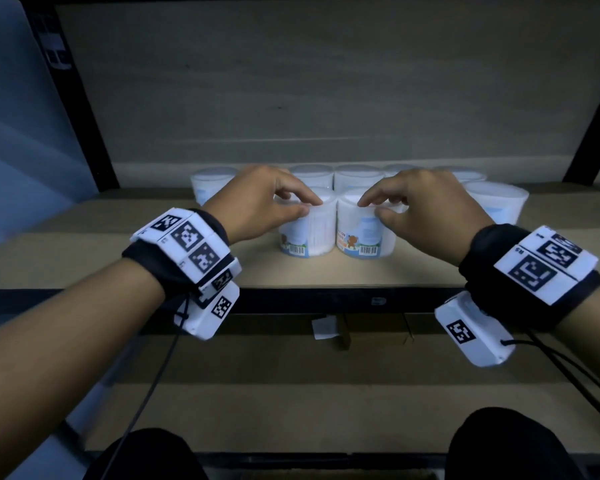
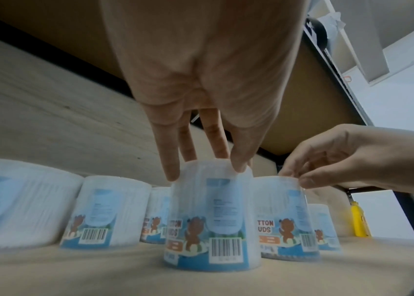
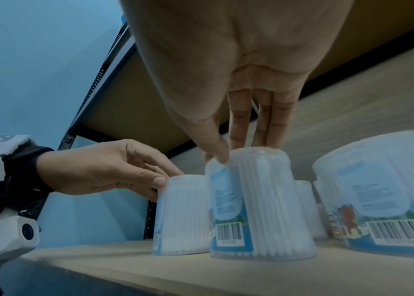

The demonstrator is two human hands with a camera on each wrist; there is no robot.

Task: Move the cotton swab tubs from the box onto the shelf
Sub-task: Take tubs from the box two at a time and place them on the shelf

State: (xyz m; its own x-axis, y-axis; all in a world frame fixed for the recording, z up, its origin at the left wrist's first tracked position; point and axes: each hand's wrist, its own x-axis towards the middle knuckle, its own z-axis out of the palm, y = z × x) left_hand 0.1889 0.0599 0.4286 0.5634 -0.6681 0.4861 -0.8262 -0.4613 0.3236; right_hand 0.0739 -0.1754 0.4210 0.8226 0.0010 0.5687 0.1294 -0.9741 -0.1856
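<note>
Two clear cotton swab tubs with bear labels stand side by side near the front of the wooden shelf point(image 1: 291, 271). My left hand point(image 1: 309, 206) grips the left tub point(image 1: 305, 233) from above, fingers over its lid and thumb on the front rim. My right hand point(image 1: 371, 208) grips the right tub point(image 1: 364, 233) the same way. In the left wrist view the left hand point(image 2: 208, 170) pinches the lid of its tub point(image 2: 211, 220). In the right wrist view the right hand point(image 3: 246, 152) holds the top of its tub point(image 3: 259, 210). Both tubs sit on the shelf. The box is out of view.
Several more tubs point(image 1: 357, 176) stand in a row behind, with one point(image 1: 496, 199) at the right and one point(image 1: 212, 185) at the left. Black uprights point(image 1: 84, 98) frame the shelf. A lower shelf board point(image 1: 291, 393) lies beneath. A yellow bottle point(image 2: 359, 220) stands far right.
</note>
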